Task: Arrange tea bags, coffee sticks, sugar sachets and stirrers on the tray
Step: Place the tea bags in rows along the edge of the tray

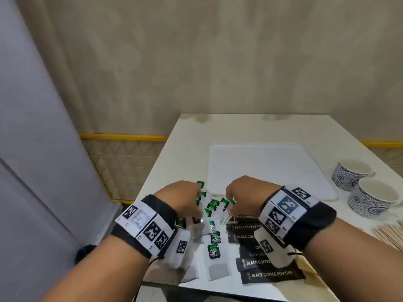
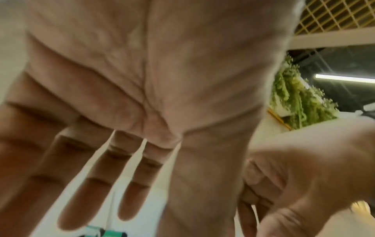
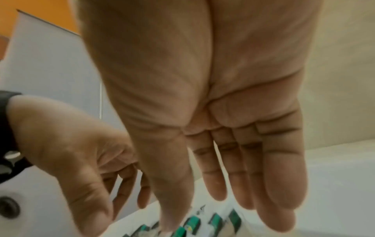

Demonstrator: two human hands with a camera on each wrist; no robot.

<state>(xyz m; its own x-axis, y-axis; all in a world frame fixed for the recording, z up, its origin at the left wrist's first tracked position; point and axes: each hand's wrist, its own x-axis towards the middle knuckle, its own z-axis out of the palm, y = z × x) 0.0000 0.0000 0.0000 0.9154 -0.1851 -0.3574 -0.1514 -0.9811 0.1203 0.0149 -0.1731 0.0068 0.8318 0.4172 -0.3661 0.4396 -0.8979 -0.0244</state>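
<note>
both hands are over the tea bags. we note the left hand [image 1: 181, 198] palm down, its fingers [image 2: 77, 200] straight and spread, holding nothing that we can see. the right hand [image 1: 246, 194] is likewise palm down, its fingers [image 3: 249, 181] straight and close together, tips just above the green tags; whether they touch a tag, we cannot tell. the tea bags [image 1: 212, 243] lie scattered on the worktop [image 1: 189, 136] near its front edge, between and below the two hands, tags up. the coffee sticks [image 1: 268, 274], black, lie stacked just to the right of the bags, partly under the right wrist. the tray [image 1: 268, 171], white, sits beyond both hands on the worktop and we see nothing on it. the stirrers [image 1: 390, 236] lie in a bundle at the right edge, well apart from the hands. two patterned cups [image 1: 370, 198] stand right of the tray. we could not make out sugar sachets in any view.
</note>
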